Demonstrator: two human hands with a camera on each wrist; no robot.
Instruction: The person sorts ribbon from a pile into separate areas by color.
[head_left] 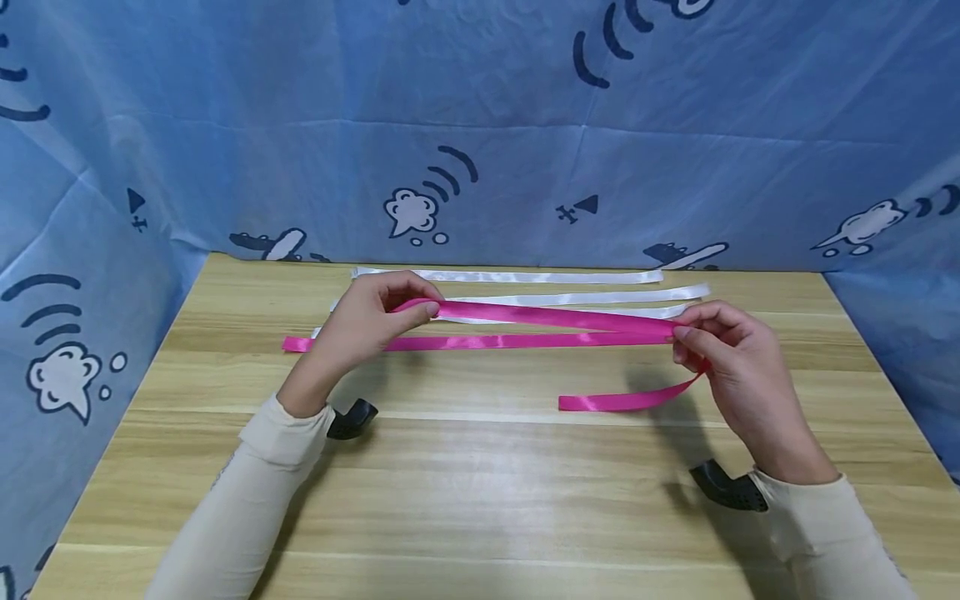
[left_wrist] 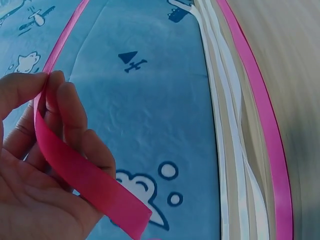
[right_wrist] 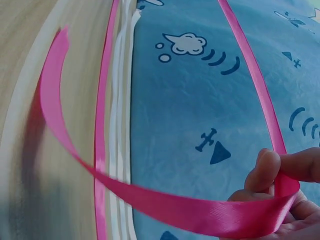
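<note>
A glossy pink ribbon (head_left: 555, 316) is stretched between both hands above the table. My left hand (head_left: 375, 312) pinches it between thumb and fingers; in the left wrist view its short end (left_wrist: 100, 182) hangs down across the palm. On the other side my right hand (head_left: 738, 367) pinches the same ribbon, and a longer tail (right_wrist: 200, 212) loops from it down toward the wood. A second pink ribbon (head_left: 487, 342) lies straight across the table behind and below the held one, its left end passing under the left wrist.
Several white ribbons (head_left: 540, 277) lie roughly parallel along the far side of the wooden table (head_left: 480, 500). A blue printed cloth (head_left: 480, 83) hangs behind the table and at its sides. Black wrist mounts (head_left: 727, 487) stick out from the sleeves.
</note>
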